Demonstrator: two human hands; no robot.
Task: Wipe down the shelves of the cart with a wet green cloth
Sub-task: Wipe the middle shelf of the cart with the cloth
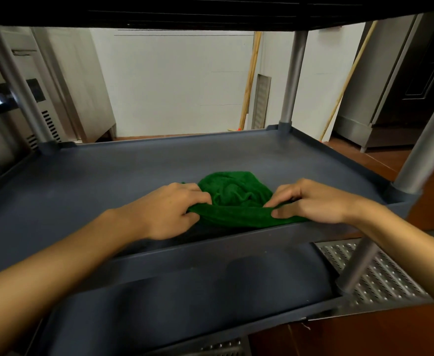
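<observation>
A crumpled green cloth [236, 199] lies near the front edge of the cart's dark grey middle shelf [108, 176]. My left hand [167, 211] pinches the cloth's left front edge. My right hand [311, 201] pinches its right front edge, thumb under the fold. Both hands lift the near hem a little while the rest of the cloth bunches on the shelf. Below, the lower shelf [185, 299] shows. The underside of the top shelf [210, 11] spans the upper edge of the view.
Grey posts stand at the shelf corners: far right [291, 80], far left [18, 83], near right [426, 140]. A perforated metal floor grate [380, 276] lies right of the cart. Wooden broom handles [249, 80] lean on the white wall; steel appliances [13, 98] stand left.
</observation>
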